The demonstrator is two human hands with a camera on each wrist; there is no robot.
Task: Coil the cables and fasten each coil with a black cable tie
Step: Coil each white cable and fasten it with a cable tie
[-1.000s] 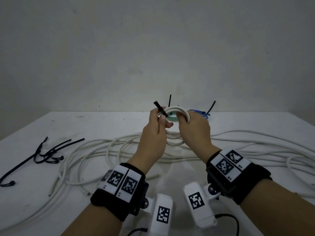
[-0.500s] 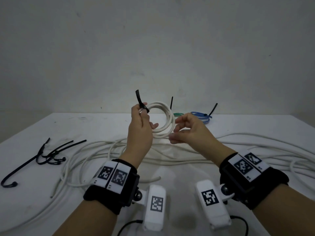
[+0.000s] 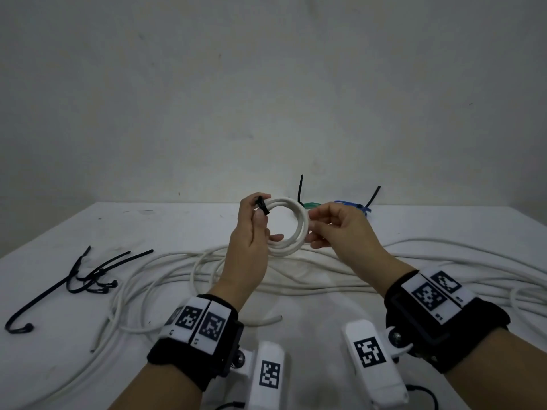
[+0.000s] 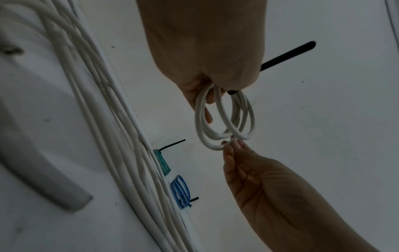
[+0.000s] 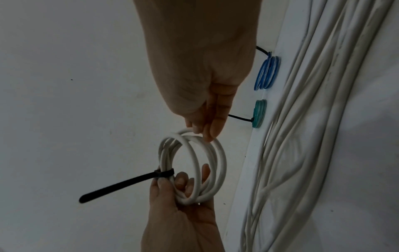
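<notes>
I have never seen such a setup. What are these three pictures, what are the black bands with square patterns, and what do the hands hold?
No machine here: a person works with bare hands. The black wristbands with square patterns carry small cameras. One picture comes from a camera on the head; the other two look along each wrist at the fingers. The left hand holds a white cable coil with a black cable tie closed around it. The right hand pinches the coil's opposite side. On the white table lie long loose white cables, spare black ties, and a green coil and a blue coil, each already tied.
</notes>
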